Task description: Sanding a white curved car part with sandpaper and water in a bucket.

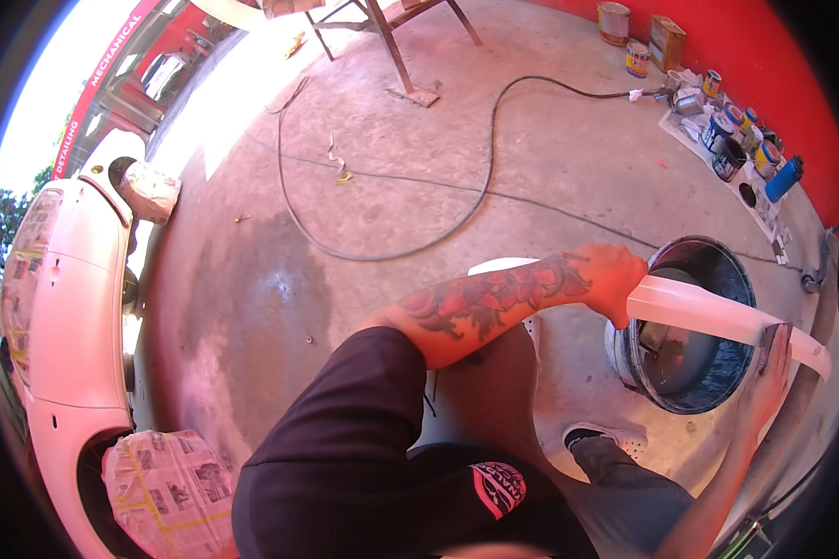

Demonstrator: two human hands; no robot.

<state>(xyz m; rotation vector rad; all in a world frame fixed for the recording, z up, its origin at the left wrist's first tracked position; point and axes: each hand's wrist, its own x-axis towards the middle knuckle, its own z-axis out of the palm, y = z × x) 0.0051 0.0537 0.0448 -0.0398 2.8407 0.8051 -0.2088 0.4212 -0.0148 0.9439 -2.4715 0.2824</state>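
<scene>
Hands (617, 281) on strip (694, 307), seemingly above bucket (722, 270)

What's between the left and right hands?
Head view: a white strip runs between left hand and right hand, crossing over the dark bucket; a dark piece sits against it at the right hand.

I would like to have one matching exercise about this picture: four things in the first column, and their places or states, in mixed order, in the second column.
Things
1. left hand
2. right hand
3. bucket
4. car

Places or states
A. partly covered with printed paper, at the picture's left side
B. closed around the left end of the white strip
C. dark and round, below the white strip
D. touching a dark pad on the white strip

Right pairs: 1-B, 2-D, 3-C, 4-A
</scene>
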